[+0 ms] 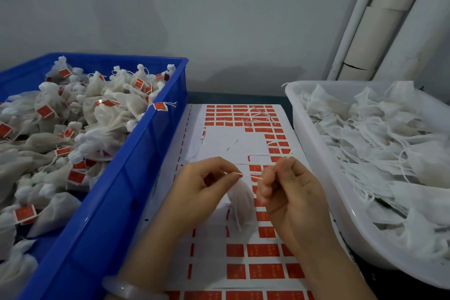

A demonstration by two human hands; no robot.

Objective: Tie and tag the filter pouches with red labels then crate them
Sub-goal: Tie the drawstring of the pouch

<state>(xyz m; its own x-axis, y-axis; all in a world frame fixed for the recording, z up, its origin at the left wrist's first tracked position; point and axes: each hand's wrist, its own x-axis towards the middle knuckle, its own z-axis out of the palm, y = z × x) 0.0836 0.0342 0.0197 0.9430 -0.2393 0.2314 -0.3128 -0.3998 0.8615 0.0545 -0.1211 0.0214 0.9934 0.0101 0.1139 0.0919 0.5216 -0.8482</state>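
A white filter pouch [240,198] hangs between my hands above the sheet of red labels [264,271]. My left hand [202,185] pinches one drawstring end near the pouch's neck. My right hand [289,190] pinches the other string end, which sticks up past its fingertips. The blue crate [136,153] on the left holds several tied pouches with red tags. The white tub [316,153] on the right holds a heap of untied pouches with loose strings.
The label sheet has a bare white patch [233,146] where labels are gone. A loose string [258,117] lies on the sheet's far rows. A grey wall stands behind, with white pipes [379,19] at the back right.
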